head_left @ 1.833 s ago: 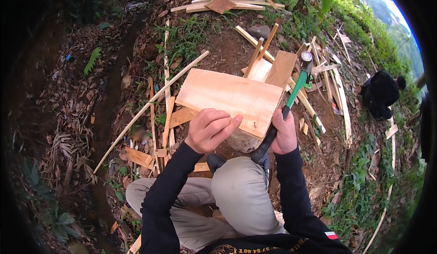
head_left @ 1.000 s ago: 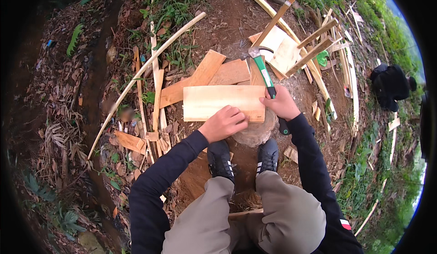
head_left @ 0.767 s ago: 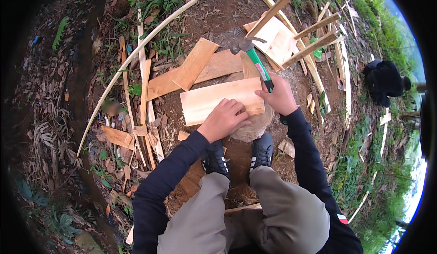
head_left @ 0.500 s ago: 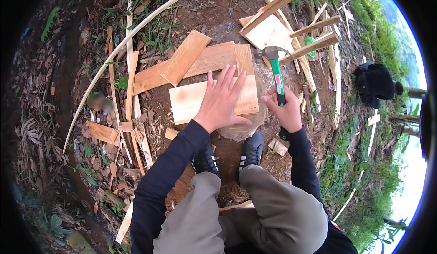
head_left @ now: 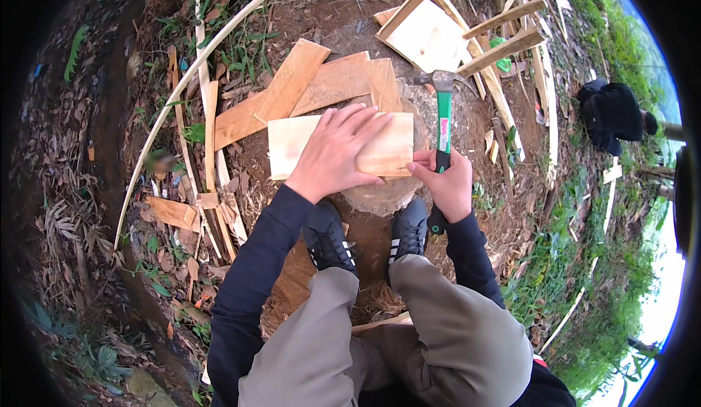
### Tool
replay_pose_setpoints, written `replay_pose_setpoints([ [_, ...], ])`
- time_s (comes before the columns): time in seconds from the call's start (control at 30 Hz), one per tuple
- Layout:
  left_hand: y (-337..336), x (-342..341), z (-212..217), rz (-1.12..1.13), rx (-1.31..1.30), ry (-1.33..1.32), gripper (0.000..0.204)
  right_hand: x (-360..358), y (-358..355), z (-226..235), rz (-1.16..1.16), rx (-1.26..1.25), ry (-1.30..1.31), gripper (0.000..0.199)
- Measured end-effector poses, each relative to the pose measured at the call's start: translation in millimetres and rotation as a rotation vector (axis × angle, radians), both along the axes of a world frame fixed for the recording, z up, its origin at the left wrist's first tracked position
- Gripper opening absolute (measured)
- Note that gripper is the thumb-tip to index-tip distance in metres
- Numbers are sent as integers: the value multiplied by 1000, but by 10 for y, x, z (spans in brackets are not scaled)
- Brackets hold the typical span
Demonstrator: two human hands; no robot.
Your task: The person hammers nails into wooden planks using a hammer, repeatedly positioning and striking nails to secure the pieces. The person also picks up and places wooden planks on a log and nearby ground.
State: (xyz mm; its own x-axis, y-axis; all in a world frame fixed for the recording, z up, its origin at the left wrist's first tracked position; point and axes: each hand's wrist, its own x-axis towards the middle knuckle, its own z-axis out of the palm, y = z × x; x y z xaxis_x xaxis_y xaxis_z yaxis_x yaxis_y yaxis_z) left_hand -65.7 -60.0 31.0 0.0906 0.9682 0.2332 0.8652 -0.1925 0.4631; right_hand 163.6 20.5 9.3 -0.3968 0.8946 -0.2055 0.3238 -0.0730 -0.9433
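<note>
At the near side of a stump [head_left: 380,200], bent knees in grey trousers [head_left: 456,327] frame a pair of dark shoes [head_left: 409,226], planted just short of the wood. Flat across the stump's top lies a pale board [head_left: 396,141], its left part reaching out past the stump's left side. The left hand [head_left: 332,148] covers the board's middle, palm down, fingers stretched and thumb apart, pressing rather than gripping, with nothing enclosed. At the stump's right side, the right hand [head_left: 450,186] is curled around the handle of a green-and-black hammer [head_left: 444,126], head pointing away. Thumb and fingertips of that hand come together just beside the board's near right corner; whether they pinch anything small cannot be told.

Under two seconds ago the board was held up clear of the stump; it has since come down, and the left hand has gone from curled fingers to a flat palm. Judging by the pose, the change steadies the board and brings the work to its right corner, the hammer kept at hand.

Left of the stump, well apart, lies a brown offcut [head_left: 173,212]. Just beyond the stump, planks [head_left: 298,80] overlap. Farther off, beyond and right of it, rests a legged panel [head_left: 427,38]. Farthest right is a dark shape [head_left: 612,115], seemingly another person.
</note>
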Motion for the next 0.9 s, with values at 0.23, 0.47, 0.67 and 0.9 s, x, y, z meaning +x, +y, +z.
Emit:
replay_pose_setpoints([
  [0.23, 15, 118, -23, 6, 22, 19, 98, -25, -18, 99, -26, 20, -86, 33],
  [0.47, 12, 138, -81, 27, 70, 46, 94, -52, -34, 122, -24, 65, -165, 26],
  [0.67, -1, 179, -119, 70, 105, 81, 93, -44, -35, 114, -19, 122, -156, 19],
  [0.9, -21, 178, -162, 74, 110, 60, 92, -56, -38, 126, -13, 131, -189, 18],
])
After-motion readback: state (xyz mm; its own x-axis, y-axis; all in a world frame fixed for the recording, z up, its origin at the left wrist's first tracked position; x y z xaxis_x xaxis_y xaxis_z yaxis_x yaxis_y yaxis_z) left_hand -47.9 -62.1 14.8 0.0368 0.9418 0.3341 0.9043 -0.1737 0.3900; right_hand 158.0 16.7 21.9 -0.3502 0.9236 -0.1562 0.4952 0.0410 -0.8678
